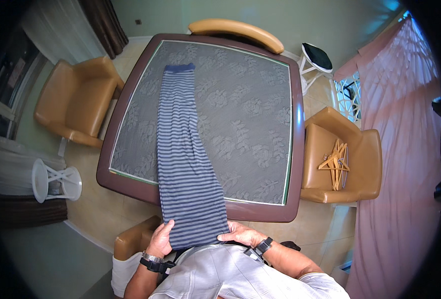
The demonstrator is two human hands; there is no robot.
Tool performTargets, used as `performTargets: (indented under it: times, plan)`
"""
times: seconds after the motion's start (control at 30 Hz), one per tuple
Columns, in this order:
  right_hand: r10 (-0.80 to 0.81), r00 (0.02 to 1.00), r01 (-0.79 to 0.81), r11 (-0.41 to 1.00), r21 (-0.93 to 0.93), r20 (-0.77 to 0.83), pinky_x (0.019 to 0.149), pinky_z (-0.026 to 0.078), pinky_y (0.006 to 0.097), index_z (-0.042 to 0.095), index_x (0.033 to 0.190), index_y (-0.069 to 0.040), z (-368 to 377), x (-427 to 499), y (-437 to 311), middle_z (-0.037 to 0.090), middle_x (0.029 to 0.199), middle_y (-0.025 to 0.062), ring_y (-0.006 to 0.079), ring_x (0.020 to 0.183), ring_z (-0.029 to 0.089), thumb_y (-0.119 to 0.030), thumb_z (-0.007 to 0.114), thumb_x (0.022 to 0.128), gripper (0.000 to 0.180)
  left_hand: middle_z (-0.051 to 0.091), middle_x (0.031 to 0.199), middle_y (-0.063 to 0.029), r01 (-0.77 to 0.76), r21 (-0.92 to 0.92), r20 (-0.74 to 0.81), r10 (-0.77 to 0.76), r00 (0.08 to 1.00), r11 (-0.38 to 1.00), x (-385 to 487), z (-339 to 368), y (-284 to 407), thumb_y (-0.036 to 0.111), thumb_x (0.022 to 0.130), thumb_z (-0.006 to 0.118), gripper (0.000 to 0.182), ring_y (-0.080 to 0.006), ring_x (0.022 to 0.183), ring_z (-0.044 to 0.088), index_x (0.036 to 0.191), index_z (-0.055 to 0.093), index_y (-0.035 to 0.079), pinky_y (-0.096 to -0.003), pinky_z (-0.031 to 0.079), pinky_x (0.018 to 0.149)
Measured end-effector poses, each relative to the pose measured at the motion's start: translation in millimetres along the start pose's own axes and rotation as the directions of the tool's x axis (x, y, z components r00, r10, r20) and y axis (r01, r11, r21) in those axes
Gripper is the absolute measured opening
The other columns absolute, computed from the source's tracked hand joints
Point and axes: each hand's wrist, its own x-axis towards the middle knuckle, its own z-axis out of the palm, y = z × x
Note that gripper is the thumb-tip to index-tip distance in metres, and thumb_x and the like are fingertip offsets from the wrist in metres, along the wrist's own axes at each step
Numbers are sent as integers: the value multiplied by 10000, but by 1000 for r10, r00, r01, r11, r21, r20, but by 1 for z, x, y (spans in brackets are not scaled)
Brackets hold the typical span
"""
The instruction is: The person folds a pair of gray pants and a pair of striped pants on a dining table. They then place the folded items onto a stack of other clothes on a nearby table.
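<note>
A long navy and grey-blue striped knit garment (pixel 190 168), which looks like trousers folded lengthwise, stretches across the table from its far side to my body. Its far end is narrow and has a plain navy band; the near end is wider and hangs past the table's front edge. My left hand (pixel 161 239) holds the left edge near the bottom corner. On the opposite edge, my right hand (pixel 241 234) grips the cloth with the thumb on top and the fingers mostly hidden beneath. Small creases run through the middle of the fabric.
The square table (pixel 261 212) has a maroon frame and grey floral-patterned top. Tan armchairs (pixel 80 97) stand around it; wooden hangers (pixel 334 164) lie on the right armchair (pixel 369 164). A white stool (pixel 73 183) lies at left, and a dark-topped folding stool (pixel 316 56) stands back right.
</note>
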Motion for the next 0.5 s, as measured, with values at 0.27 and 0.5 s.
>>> performTargets:
  times: [0.27, 0.5]
  plan:
    - [150, 984, -152, 988, -16, -94, 1052, 488, 314, 555, 1451, -30, 12, -9, 38, 673, 1340, 38, 131, 1167, 624, -128, 718, 1006, 484, 684, 1334, -100, 146, 249, 86, -172, 981, 957, -26, -22, -13, 230, 1086, 582, 395, -201, 1224, 639, 1371, 606, -41, -365, 511, 1058]
    - [114, 913, -147, 988, -53, -392, 746, 519, 244, 289, 1613, -23, 35, -9, 34, 682, 1048, 23, 62, 847, 603, -109, 750, 972, 795, 693, 1307, -89, 102, 520, 69, -161, 985, 848, -47, -37, -6, 78, 986, 691, 410, -152, 1170, 647, 1367, 609, -49, -345, 514, 1053]
